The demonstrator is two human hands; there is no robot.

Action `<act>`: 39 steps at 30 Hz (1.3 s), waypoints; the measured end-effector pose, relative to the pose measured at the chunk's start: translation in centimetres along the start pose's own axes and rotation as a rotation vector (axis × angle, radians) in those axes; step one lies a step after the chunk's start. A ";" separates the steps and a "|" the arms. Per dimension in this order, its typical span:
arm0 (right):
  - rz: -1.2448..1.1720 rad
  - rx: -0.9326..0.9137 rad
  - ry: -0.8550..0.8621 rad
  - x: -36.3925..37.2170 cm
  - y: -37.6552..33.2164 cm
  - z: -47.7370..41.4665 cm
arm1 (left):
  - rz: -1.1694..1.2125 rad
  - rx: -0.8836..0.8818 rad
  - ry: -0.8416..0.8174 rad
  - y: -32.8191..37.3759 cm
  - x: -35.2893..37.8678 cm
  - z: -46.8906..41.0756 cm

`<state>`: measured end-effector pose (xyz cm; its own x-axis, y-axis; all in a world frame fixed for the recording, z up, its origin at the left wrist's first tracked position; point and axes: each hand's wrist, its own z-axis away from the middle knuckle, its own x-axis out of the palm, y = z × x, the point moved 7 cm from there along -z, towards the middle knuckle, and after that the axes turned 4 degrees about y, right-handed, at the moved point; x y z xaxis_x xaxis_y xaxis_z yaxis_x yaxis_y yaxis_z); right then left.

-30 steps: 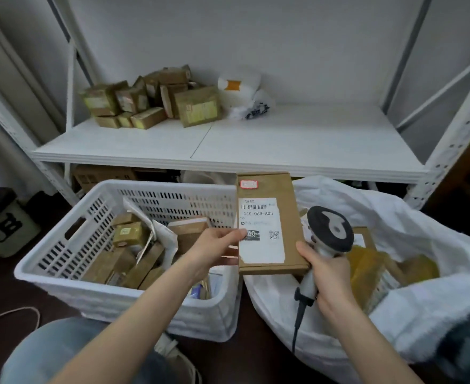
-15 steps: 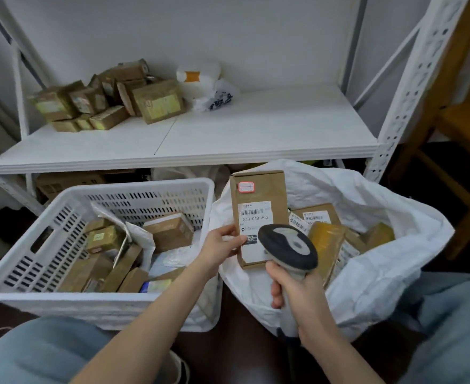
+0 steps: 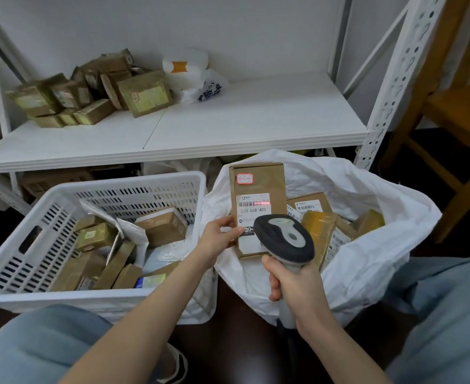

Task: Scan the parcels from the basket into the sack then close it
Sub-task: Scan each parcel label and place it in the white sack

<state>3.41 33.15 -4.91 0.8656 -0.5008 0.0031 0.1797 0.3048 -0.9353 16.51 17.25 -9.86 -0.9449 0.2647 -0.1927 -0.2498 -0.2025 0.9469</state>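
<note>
My left hand (image 3: pixel 219 237) holds a flat brown parcel (image 3: pixel 258 187) upright by its left edge, over the open mouth of the white sack (image 3: pixel 366 261). My right hand (image 3: pixel 294 286) grips the handle of a grey barcode scanner (image 3: pixel 285 238), whose head points at the parcel. A red scan line lies across the barcode on the parcel's white label. Several brown and yellow parcels (image 3: pixel 319 231) lie inside the sack. The white slotted basket (image 3: pixel 34 217) on the left holds several more brown boxes and white mailer bags (image 3: pixel 134 234).
A white metal shelf (image 3: pixel 228 126) runs behind, with a pile of brown boxes (image 3: pixel 89 92) and a white bag (image 3: pixel 192 73) on it. A wooden chair (image 3: pixel 455 112) stands at the right. My knees in light blue trousers frame the bottom of the view.
The view has swung right and down. The parcel has gone from above the basket's edge to over the sack, the scanner has come up in front of it, and a red scan line now shows.
</note>
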 end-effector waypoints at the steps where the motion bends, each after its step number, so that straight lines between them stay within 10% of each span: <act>1: 0.002 -0.001 -0.002 0.0 -0.1 0.1 | -0.006 0.002 -0.001 0.0 0.0 0.0; 19: -0.083 0.032 -0.019 -0.3 -1.1 -0.9 | -0.005 -0.021 -0.012 1.5 0.5 -1.9; 27: -0.302 0.094 0.120 -3.9 -3.8 -6.3 | -0.386 -0.211 -0.117 7.0 5.9 -9.8; 39: -0.328 0.113 0.191 -6.1 -4.1 -9.9 | -1.064 0.326 -0.236 14.3 11.8 -16.7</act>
<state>-7.26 26.95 -4.65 0.6531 -0.7248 0.2194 0.4917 0.1855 -0.8507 -1.78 1.79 -2.88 -0.2136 0.3335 -0.9182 -0.8016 0.4775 0.3599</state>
